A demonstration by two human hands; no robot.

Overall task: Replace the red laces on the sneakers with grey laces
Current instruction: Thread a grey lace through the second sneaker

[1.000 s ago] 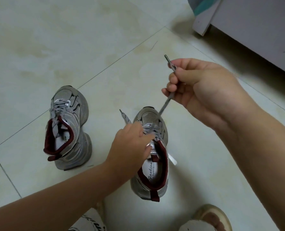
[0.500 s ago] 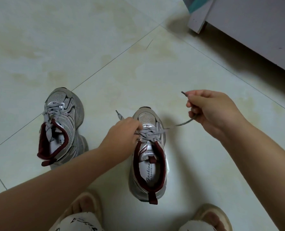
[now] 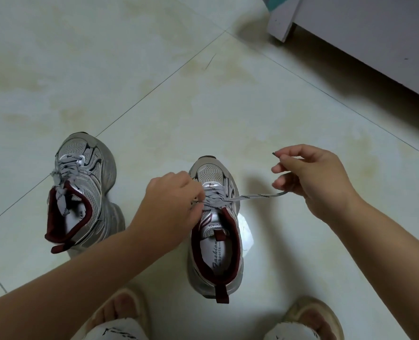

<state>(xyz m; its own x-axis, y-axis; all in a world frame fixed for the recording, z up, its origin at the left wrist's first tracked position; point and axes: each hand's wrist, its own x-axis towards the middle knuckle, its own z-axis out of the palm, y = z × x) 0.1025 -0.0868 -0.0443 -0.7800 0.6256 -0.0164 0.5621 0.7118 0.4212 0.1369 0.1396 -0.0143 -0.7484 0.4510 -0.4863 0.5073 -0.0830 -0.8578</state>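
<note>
Floor: pale glazed tile floor (image 3: 154, 77) with dark grout lines and yellowish stains; it carries both shoes.
Near sneaker: silver-grey mesh sneaker with dark red lining (image 3: 215, 231), upright at the middle of the floor, toe pointing away from the person, part-laced across the front eyelets.
Lace: flat grey lace with dark flecks (image 3: 252, 196) runs from the near sneaker's eyelets out to the right, hanging slack in the air, its dark tip sticking up past the right thumb.
Left hand: left hand (image 3: 171, 202) bent over the near sneaker's inner eyelet row, fingertips curled at the lace crossings; whether they pinch the lace cannot be told.
Right hand: right hand (image 3: 311, 177) raised to the right of the toe, thumb and forefinger pinching the lace near its tip, other fingers loosely curled.
Far sneaker: matching silver-grey sneaker (image 3: 80, 192), further left, tilted, grey-laced, lace ends tucked into the opening.
Paper: white crumpled scrap (image 3: 246, 235) touching the near sneaker's right side.
Feet: two beige slippers (image 3: 321, 317) at the bottom edge.
Furniture: grey-white cabinet (image 3: 365, 38) at the top right corner.
</note>
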